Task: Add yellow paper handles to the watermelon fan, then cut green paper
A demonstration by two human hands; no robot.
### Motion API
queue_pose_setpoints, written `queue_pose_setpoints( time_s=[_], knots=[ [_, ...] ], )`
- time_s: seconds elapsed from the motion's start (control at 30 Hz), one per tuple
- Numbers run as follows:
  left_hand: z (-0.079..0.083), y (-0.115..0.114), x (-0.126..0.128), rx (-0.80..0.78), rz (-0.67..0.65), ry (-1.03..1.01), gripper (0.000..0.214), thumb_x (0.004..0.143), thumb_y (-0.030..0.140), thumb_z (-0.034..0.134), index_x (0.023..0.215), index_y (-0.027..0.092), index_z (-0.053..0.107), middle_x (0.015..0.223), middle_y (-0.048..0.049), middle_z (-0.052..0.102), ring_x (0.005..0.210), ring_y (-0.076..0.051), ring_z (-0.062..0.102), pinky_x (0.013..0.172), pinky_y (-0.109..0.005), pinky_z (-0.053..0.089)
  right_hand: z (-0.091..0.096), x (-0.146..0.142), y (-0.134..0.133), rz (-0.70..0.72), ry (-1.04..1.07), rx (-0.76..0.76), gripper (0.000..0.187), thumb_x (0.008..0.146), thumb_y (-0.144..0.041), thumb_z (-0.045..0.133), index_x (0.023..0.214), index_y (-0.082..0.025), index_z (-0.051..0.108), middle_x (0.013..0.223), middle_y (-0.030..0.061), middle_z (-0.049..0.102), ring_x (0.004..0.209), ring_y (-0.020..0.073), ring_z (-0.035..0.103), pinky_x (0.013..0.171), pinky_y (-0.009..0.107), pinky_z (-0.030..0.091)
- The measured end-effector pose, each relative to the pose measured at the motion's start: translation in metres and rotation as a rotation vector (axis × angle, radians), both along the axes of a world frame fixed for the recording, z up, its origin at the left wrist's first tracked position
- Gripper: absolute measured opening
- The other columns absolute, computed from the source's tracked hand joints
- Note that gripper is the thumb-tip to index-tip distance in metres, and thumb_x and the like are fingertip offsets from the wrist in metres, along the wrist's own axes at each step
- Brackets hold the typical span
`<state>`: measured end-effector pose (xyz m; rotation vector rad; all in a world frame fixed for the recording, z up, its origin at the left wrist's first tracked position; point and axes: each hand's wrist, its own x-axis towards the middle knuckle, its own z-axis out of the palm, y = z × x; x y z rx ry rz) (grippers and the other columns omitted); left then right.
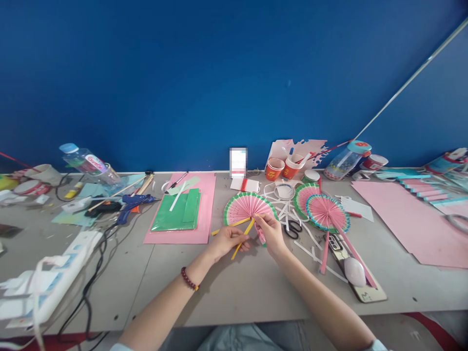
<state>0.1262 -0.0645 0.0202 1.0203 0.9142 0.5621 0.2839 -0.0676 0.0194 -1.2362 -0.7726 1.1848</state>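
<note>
A pleated paper fan (250,204), pink with dark specks and a green-and-white rim like a watermelon slice, is spread out in front of me. Two narrow yellow strips (238,247) meet near the fan's centre and slant apart toward the lower left. My left hand (230,242) is closed around the nearer strip, thumb and fingers pinching it midway. At the fan's hub, the fingertips of my right hand (270,233) pinch the strip's upper end. A pink folded edge of the fan shows beneath that hand. Black-handled scissors (293,228) lie just right of it.
Finished round fans (328,213), a phone (365,292) and a mouse (354,272) lie right. White paper strips (288,209) are scattered near paper cups (275,169). Leftward are green sheets (177,210), a blue glue gun (133,204), a bottle (87,161) and a power strip (54,287) with cables.
</note>
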Motion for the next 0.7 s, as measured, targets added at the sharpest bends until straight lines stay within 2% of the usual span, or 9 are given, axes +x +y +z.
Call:
queue_pose_setpoints(
  time_s=[0.2,0.4,0.57,0.7],
  knots=[
    [0.000,0.000,0.001,0.049,0.045,0.011,0.039,0.063,0.049,0.074,0.068,0.012,0.064,0.058,-0.0035,0.067,0.051,-0.014,0.063,0.055,-0.025,0.049,-0.004,-0.001,0.000,-0.005,0.008,-0.003,0.032,0.065,-0.046,0.073,0.064,-0.017,0.060,0.054,-0.0035,0.047,0.047,0.0079,0.036,0.043,0.022,0.028],
    [0.003,-0.001,0.002,0.054,0.065,0.005,0.045,0.060,0.048,0.077,0.087,0.012,0.069,0.070,-0.0049,0.072,0.060,-0.014,0.065,0.066,-0.027,0.053,-0.008,0.007,0.005,-0.090,0.012,0.020,0.034,0.064,-0.048,0.073,0.066,-0.016,0.063,0.054,-0.0022,0.050,0.048,0.0087,0.040,0.044,0.022,0.031],
    [0.004,0.000,0.003,0.047,0.112,0.019,0.048,0.054,0.050,0.079,0.081,0.012,0.069,0.067,-0.0043,0.071,0.056,-0.014,0.065,0.063,-0.027,0.053,-0.008,0.009,0.007,-0.124,0.038,0.023,0.033,0.063,-0.047,0.074,0.064,-0.016,0.062,0.051,-0.0042,0.049,0.046,0.0079,0.039,0.044,0.022,0.031],
    [-0.001,0.002,0.004,0.020,0.139,-0.002,0.048,0.053,0.048,0.081,0.080,0.011,0.067,0.067,-0.0052,0.071,0.056,-0.016,0.066,0.061,-0.028,0.053,-0.007,0.008,0.006,-0.123,0.051,0.035,0.031,0.064,-0.045,0.074,0.064,-0.016,0.063,0.051,-0.0044,0.049,0.046,0.0078,0.039,0.044,0.022,0.029]
  ],
)
